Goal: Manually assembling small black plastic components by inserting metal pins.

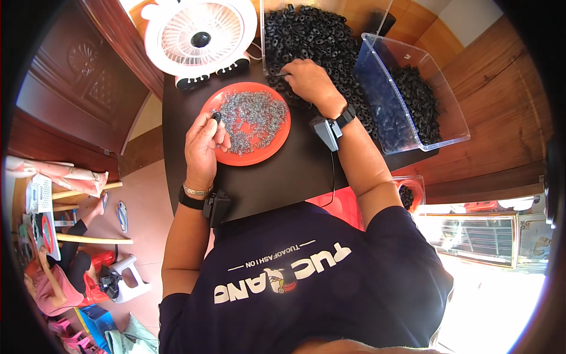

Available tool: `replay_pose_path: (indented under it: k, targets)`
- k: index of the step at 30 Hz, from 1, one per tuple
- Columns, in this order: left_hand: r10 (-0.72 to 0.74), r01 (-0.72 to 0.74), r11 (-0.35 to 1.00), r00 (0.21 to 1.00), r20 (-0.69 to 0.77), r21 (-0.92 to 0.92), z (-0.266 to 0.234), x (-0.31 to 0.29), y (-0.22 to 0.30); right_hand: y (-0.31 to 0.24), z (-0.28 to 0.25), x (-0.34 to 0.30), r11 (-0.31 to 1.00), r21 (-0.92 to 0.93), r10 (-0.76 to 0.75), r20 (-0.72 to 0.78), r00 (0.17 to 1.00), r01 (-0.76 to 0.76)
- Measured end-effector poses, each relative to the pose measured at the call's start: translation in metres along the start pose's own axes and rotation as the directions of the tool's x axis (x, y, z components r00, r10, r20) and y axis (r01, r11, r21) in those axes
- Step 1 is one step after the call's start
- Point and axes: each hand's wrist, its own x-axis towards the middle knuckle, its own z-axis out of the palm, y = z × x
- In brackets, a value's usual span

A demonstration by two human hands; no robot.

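Note:
My left hand (202, 144) is over the left edge of a round orange-red plate (250, 159). Pinched between its thumb and fingers is a small black plastic part (216, 117). Many small silvery coil springs (259, 112) lie spread on the plate. Beyond the plate to the right, my right hand (312, 84) reaches to the near edge of a big heap of black plastic parts (309, 35). Its fingers are closed on a thin metal tool (283, 74), whose tip points left; the exact kind is too small to make out.
A white fan (200, 40) with shoe-shaped feet stands at the back left of the dark table (265, 189). On the right, a clear plastic bin (413, 144) holds more black parts. A cable hangs from my right wrist device (326, 131). Another person (53, 283) sits at far left.

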Motion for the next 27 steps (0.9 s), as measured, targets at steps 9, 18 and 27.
replay_pose_path:
  k: [9, 18, 27]
  targets:
    - [0.018, -0.02, 0.999, 0.998, 0.053, 0.027, -0.005, -0.001, -0.002, -0.009, 0.009, 0.002, 0.983, -0.06, -0.169, 0.05, 0.984, 0.172]
    - [-0.025, 0.024, 0.999, 1.0, 0.011, 0.021, 0.003, -0.003, 0.003, -0.005, -0.007, 0.002, 0.985, -0.107, -0.135, 0.0, 0.991, 0.134]
    - [-0.015, 0.015, 1.0, 1.0, 0.022, 0.017, 0.0, -0.002, 0.0, -0.007, 0.019, 0.007, 0.965, -0.022, -0.259, 0.07, 0.963, 0.261]
